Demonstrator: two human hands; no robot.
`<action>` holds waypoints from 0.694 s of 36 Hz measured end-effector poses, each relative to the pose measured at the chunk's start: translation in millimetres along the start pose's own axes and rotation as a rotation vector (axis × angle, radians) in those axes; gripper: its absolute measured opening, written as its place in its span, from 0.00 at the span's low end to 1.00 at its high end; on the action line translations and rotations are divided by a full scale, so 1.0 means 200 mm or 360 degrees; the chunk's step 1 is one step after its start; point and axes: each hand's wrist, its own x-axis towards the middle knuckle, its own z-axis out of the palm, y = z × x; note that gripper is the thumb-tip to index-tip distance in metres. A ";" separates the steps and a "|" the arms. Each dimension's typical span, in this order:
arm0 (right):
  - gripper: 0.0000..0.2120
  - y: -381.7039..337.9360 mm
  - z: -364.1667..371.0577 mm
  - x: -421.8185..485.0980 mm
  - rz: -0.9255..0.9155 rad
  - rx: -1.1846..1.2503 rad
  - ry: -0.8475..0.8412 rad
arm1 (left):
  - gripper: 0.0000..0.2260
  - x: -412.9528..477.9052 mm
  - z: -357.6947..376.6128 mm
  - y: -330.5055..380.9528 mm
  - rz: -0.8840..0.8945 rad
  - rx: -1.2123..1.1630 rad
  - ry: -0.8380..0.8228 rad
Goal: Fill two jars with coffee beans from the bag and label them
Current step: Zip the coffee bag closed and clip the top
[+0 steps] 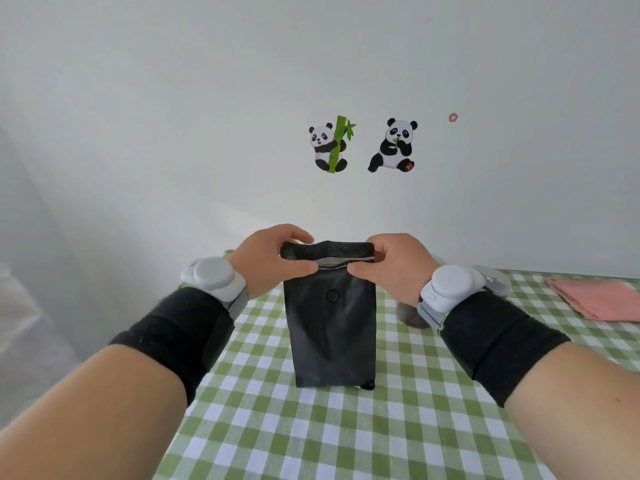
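A black coffee bag (332, 327) with a round valve stands upright on the green-and-white checked tablecloth (346, 427). My left hand (273, 261) pinches the left end of the bag's top edge. My right hand (394, 265) pinches the right end, and the mouth gapes a little, showing a silver lining. Behind my right wrist a clear jar (412, 315) holds something dark at its bottom. It is mostly hidden by my arm. A second jar, if there is one, does not show clearly.
A folded pink cloth (599, 301) lies at the table's far right. The table's left edge runs diagonally under my left forearm. A white wall with panda stickers (363, 147) stands right behind the table.
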 end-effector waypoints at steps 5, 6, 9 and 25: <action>0.06 -0.03 -0.01 -0.01 -0.0073 -0.0121 -0.0026 | 0.08 0.04 -0.03 0.11 -0.0001 0.0566 -0.0225; 0.06 -0.02 -0.01 -0.01 -0.0084 -0.0139 -0.0019 | 0.08 0.04 -0.03 0.12 -0.0005 0.0600 -0.0233; 0.06 -0.03 -0.03 -0.03 -0.0138 -0.0159 0.0004 | 0.08 0.04 -0.02 0.13 0.0017 0.0686 -0.0202; 0.09 -0.10 -0.05 -0.08 -0.0203 -0.0592 -0.0042 | 0.10 0.01 0.02 0.24 0.0282 0.1121 -0.0211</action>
